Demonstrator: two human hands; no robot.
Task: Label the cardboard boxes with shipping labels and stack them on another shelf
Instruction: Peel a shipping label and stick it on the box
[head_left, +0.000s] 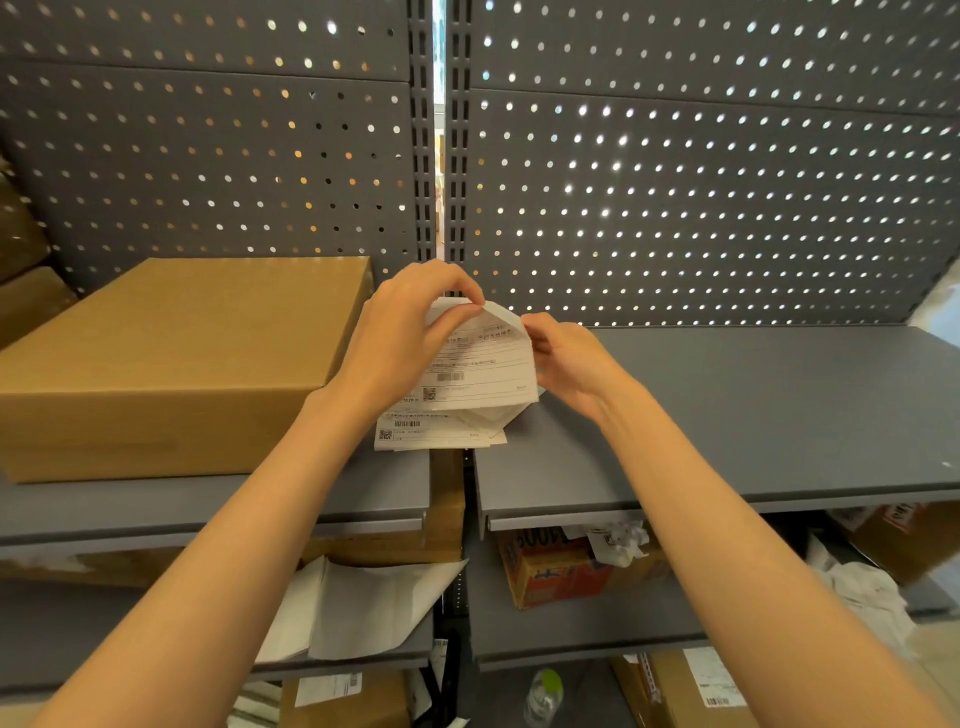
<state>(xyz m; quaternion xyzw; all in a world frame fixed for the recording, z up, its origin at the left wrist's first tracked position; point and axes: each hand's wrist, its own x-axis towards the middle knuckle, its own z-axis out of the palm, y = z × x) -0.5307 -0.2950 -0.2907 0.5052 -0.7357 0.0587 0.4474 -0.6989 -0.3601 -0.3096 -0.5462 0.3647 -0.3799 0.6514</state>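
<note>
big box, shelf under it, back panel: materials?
Big box: matte brown cardboard, by its colour and folded edges. Left shelf: probably painted sheet metal, smooth grey with a thin folded lip. Back panel: grey perforated panel, likely metal; light shows through holes.

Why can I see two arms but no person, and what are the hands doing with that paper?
The camera sits on the person's head and looks down, so you see only their own arms. The left hand and the right hand both pinch the top corner of a shipping label, seemingly peeling it. More labels lie under it on the grey shelf. A big cardboard box with no label on the sides that show sits beside them, on the left. The wall with holes is the shelf's back. Lower shelves hold more boxes and loose paper.
</note>
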